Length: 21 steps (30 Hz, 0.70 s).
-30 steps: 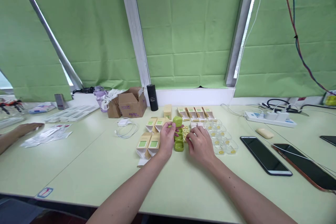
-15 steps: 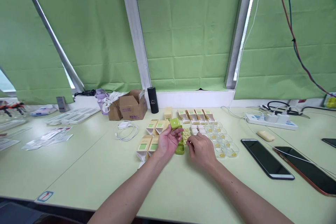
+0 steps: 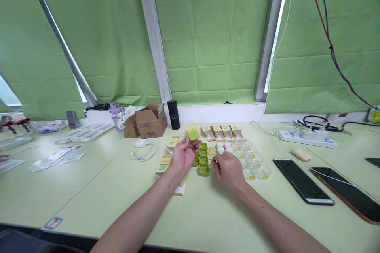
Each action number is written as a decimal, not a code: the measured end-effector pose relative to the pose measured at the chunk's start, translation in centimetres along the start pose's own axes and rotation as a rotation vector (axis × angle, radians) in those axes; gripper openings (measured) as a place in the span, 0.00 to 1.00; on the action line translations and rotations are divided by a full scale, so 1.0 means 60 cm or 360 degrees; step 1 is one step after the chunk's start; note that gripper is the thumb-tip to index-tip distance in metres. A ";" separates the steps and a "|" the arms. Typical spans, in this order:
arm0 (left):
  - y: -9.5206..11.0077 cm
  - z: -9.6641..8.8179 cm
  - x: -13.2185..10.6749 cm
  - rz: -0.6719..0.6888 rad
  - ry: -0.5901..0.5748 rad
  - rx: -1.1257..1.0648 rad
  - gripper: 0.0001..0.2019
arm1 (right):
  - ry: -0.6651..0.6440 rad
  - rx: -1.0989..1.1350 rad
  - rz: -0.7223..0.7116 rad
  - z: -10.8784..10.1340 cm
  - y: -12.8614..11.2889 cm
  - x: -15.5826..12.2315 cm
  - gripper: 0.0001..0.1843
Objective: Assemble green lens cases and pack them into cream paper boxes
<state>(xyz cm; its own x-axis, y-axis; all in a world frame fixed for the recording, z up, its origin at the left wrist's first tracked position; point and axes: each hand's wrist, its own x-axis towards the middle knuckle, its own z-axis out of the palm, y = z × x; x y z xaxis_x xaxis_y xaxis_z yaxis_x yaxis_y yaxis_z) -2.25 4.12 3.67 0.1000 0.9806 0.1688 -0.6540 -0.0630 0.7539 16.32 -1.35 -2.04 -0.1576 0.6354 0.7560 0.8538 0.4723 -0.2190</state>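
Green plastic, shaped as a small rounded box (image 3: 193, 134), is held at the fingertips of the left hand (image 3: 184, 155), with the grip narrow and the palm partly turned up. By the right hand (image 3: 227, 167), the fingers are drawn together beside the yellow pieces (image 3: 210, 151); whether anything is pinched there cannot be told.

Toward the near edge of the table (image 3: 196, 221), bare top is left between the forearms, and a wider stretch is exposed left of the left forearm, bordered farther out by a white cable (image 3: 144, 149). Less room is left around the grips: cartons (image 3: 163, 164) are crowded under and beside the left wrist, green trays (image 3: 203, 159) are set between the hands, and clear cups (image 3: 253, 160) are ranged just right of the right hand. Pale blocks (image 3: 225, 147) are placed just beyond that hand, and phones (image 3: 303, 181) are laid well to its right.

The box is raised just beyond the left fingers, and a carton behind is partly covered by it. Its broad face is turned toward the viewer; the outline is nearly square, so no long axis can be told. The trays' row is directed away from the person.
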 end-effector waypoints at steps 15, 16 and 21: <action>0.074 -0.057 -0.058 0.1063 -0.0686 0.2544 0.07 | -0.0033 -0.0002 -0.0001 -0.002 0.002 0.000 0.13; 0.075 -0.060 -0.062 0.1093 -0.0741 0.2648 0.08 | -0.0032 -0.0003 -0.0004 -0.002 0.002 0.000 0.13; 0.075 -0.065 -0.080 0.1129 -0.0893 0.2978 0.08 | -0.0026 -0.0022 -0.0020 -0.001 0.003 0.000 0.13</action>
<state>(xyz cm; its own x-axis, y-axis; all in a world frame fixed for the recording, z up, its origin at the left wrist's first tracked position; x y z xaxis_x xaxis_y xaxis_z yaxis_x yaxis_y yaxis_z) -8.62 -0.16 3.78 0.6326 0.5797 0.5136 0.6683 -0.7437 0.0163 16.50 -1.28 -2.04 -0.1762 0.6396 0.7483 0.8586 0.4716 -0.2009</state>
